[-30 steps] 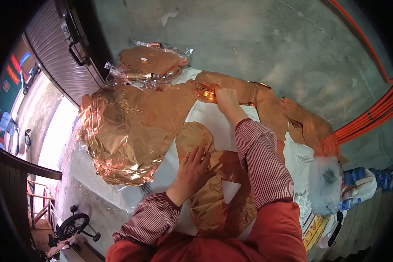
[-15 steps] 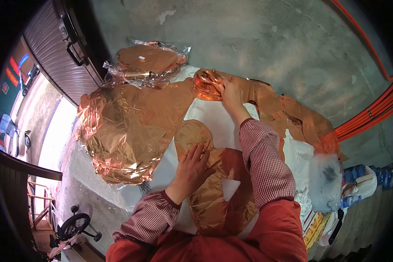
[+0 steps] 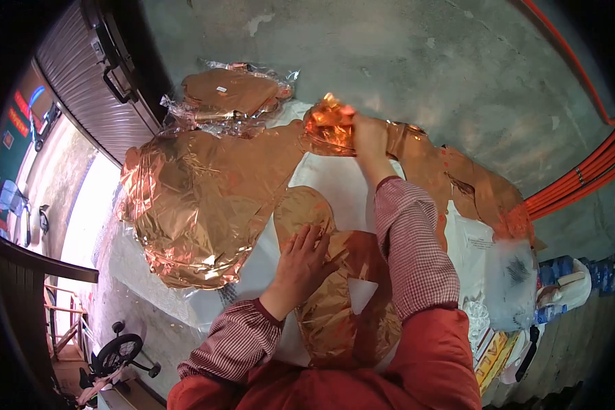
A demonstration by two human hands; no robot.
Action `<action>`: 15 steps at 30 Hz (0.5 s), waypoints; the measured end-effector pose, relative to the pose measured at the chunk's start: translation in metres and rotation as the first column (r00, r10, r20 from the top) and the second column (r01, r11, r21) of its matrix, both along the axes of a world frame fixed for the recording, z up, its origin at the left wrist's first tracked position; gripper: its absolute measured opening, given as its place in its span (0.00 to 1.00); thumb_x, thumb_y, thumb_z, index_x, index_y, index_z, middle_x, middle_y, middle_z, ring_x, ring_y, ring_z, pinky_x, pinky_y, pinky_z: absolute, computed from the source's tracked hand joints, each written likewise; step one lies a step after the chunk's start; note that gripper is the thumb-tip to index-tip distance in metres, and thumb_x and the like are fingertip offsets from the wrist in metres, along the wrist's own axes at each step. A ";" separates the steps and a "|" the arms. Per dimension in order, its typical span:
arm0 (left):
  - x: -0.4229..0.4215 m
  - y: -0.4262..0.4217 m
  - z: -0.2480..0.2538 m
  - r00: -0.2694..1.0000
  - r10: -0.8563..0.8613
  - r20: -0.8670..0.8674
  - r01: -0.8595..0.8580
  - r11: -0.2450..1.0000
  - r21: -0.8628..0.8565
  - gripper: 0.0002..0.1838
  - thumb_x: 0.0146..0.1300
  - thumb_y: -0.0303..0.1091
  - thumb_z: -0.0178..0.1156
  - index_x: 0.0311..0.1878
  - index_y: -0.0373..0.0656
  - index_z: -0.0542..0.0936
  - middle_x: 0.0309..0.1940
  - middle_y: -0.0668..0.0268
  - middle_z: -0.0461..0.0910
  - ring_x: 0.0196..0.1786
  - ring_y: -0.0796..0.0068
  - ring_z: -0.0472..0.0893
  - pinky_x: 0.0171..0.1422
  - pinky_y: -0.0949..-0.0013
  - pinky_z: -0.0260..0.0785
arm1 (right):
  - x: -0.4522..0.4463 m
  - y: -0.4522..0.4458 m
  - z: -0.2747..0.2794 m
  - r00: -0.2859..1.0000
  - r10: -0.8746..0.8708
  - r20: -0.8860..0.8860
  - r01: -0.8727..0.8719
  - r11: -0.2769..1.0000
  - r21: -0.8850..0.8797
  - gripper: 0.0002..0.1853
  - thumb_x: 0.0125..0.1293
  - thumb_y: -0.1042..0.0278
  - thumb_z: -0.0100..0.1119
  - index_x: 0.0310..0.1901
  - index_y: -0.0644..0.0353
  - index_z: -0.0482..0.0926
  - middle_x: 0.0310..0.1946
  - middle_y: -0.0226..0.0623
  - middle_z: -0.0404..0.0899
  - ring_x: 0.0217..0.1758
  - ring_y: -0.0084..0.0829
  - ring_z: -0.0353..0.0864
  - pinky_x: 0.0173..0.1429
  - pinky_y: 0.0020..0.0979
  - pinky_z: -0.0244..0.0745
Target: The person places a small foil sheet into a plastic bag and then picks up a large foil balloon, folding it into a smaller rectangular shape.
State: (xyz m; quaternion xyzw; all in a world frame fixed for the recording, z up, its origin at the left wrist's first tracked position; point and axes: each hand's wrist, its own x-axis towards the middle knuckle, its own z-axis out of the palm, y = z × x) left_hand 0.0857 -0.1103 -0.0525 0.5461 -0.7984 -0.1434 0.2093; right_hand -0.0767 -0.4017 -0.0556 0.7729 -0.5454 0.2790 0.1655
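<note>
Patchy grey concrete (image 3: 417, 55) spans the far side of the room, with a ribbed metal shutter (image 3: 68, 61) at far left and a small black wheel (image 3: 118, 354) at near left. Right of the shutter, a crinkled clear plastic bag (image 3: 175, 109) holds a stack of flat copper-coloured foil shapes (image 3: 229, 99); just nearer lies a large, shiny, wrinkled foil sheet (image 3: 198, 212). In the middle, over white sheeting (image 3: 328, 176), rests a foil cutout (image 3: 324, 335), its long axis running near to far, its rounded lobe pointing far, a triangular hole showing white. The left hand (image 3: 297, 266) lies flat on it, fingers pointing far, grasping nothing. Beyond, the right hand (image 3: 371, 139), blurred, is clenched on the edge of a bright, crumpled foil piece (image 3: 330, 128). To its right, a long foil band (image 3: 482, 181) slants toward near right, beside a smooth white bag (image 3: 468, 236), a cloudy plastic bag (image 3: 509, 301) whose contents cannot be told, blue bottles (image 3: 601, 277) and orange pipes (image 3: 581, 179).
</note>
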 end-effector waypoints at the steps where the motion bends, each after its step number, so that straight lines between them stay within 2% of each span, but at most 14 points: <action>1: 0.000 0.000 -0.002 1.000 -0.001 -0.010 0.001 1.000 0.001 0.34 0.59 0.47 0.63 0.65 0.40 0.67 0.66 0.51 0.64 0.71 0.49 0.60 0.69 0.52 0.56 | -0.004 -0.003 0.015 0.978 -0.063 0.199 0.044 0.994 0.096 0.08 0.61 0.74 0.52 0.41 0.61 0.79 0.36 0.48 0.80 0.43 0.49 0.80 0.44 0.44 0.75; 2: -0.001 0.000 -0.003 1.000 -0.002 -0.022 0.002 1.000 0.001 0.34 0.59 0.47 0.63 0.65 0.41 0.67 0.66 0.51 0.64 0.71 0.49 0.59 0.69 0.51 0.55 | -0.008 -0.003 0.029 0.979 -0.064 0.194 0.045 0.994 0.097 0.08 0.61 0.74 0.52 0.41 0.61 0.79 0.36 0.48 0.80 0.43 0.49 0.80 0.44 0.44 0.75; 4: -0.001 0.000 0.000 1.000 0.001 -0.010 -0.001 1.000 0.010 0.34 0.59 0.47 0.62 0.65 0.41 0.67 0.66 0.51 0.64 0.71 0.49 0.60 0.69 0.51 0.55 | -0.022 -0.004 0.050 0.849 -0.016 0.528 0.069 0.994 -0.081 0.06 0.62 0.75 0.51 0.40 0.62 0.77 0.34 0.50 0.80 0.41 0.52 0.80 0.44 0.43 0.74; 6: -0.002 -0.001 0.002 1.000 -0.003 0.007 0.003 1.000 0.017 0.34 0.60 0.48 0.62 0.66 0.41 0.67 0.66 0.51 0.64 0.71 0.48 0.60 0.69 0.51 0.55 | -0.041 -0.012 0.067 0.791 -0.022 0.611 0.118 0.986 -0.117 0.06 0.65 0.74 0.51 0.40 0.64 0.75 0.34 0.48 0.81 0.40 0.48 0.81 0.46 0.41 0.74; 8: -0.002 -0.001 0.003 1.000 0.005 -0.002 -0.005 1.000 0.012 0.34 0.60 0.48 0.62 0.66 0.41 0.67 0.66 0.51 0.63 0.71 0.48 0.60 0.70 0.51 0.55 | -0.090 -0.063 0.069 0.621 0.133 0.772 0.069 0.972 -0.223 0.07 0.64 0.72 0.50 0.41 0.63 0.74 0.38 0.48 0.82 0.43 0.50 0.81 0.48 0.43 0.73; 10: -0.002 0.000 0.002 1.000 0.004 -0.004 -0.004 1.000 -0.003 0.34 0.60 0.48 0.62 0.65 0.40 0.67 0.66 0.51 0.64 0.71 0.49 0.61 0.69 0.52 0.56 | -0.093 -0.034 0.119 0.643 0.146 0.752 0.184 0.924 -0.336 0.08 0.66 0.70 0.53 0.40 0.66 0.74 0.37 0.41 0.81 0.41 0.36 0.82 0.45 0.34 0.76; 11: -0.001 0.000 0.002 1.000 0.003 -0.001 -0.003 1.000 -0.021 0.34 0.60 0.49 0.62 0.65 0.40 0.67 0.65 0.52 0.65 0.70 0.50 0.61 0.69 0.52 0.57 | -0.102 -0.039 0.126 0.645 0.141 0.751 0.191 0.922 -0.337 0.08 0.66 0.70 0.53 0.40 0.66 0.74 0.37 0.41 0.81 0.41 0.36 0.82 0.45 0.34 0.76; 13: -0.001 -0.002 -0.002 1.000 -0.011 -0.014 0.010 0.999 -0.046 0.33 0.59 0.48 0.63 0.64 0.40 0.68 0.64 0.52 0.66 0.69 0.50 0.63 0.67 0.52 0.59 | -0.135 -0.056 0.146 0.847 -0.080 0.526 0.384 0.775 -0.501 0.09 0.66 0.67 0.56 0.41 0.65 0.74 0.38 0.39 0.81 0.43 0.28 0.82 0.47 0.28 0.75; 14: 0.000 -0.003 -0.003 1.000 -0.014 -0.026 0.012 0.998 -0.070 0.33 0.58 0.47 0.63 0.63 0.40 0.69 0.63 0.52 0.67 0.68 0.51 0.64 0.65 0.52 0.62 | -0.153 -0.048 0.162 0.848 -0.086 0.523 0.389 0.772 -0.503 0.09 0.66 0.67 0.56 0.41 0.65 0.74 0.38 0.39 0.81 0.43 0.28 0.82 0.47 0.28 0.75; 15: 0.000 -0.003 -0.003 0.999 -0.021 -0.029 0.019 0.997 -0.070 0.33 0.58 0.47 0.63 0.63 0.40 0.69 0.63 0.52 0.67 0.68 0.51 0.64 0.65 0.52 0.62 | -0.168 -0.034 0.190 0.619 0.208 0.757 0.033 0.957 -0.289 0.10 0.67 0.66 0.56 0.43 0.64 0.75 0.39 0.36 0.81 0.43 0.25 0.81 0.47 0.26 0.74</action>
